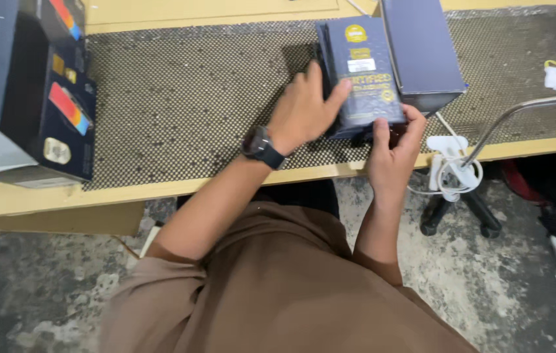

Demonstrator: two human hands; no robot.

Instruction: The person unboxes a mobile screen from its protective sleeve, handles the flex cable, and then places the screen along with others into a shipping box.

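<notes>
**Both hands on a dark blue box at the mat's near edge**

The dark blue box (pixel 361 72) lay flat on the dotted mat (pixel 193 104), close to its near edge. The left hand (pixel 304 108), w/ a black watch (pixel 259 146) on the wrist, rested on the box's left side, fingers spread and pressed flat, not closed around it. The right hand (pixel 392 153) gripped the box's near end, thumb and fingers curled on the corner. A plain blue box (pixel 421 49) stood touching its right side. A big printed carton (pixel 36 91) was well apart, to the left of the box.
</notes>
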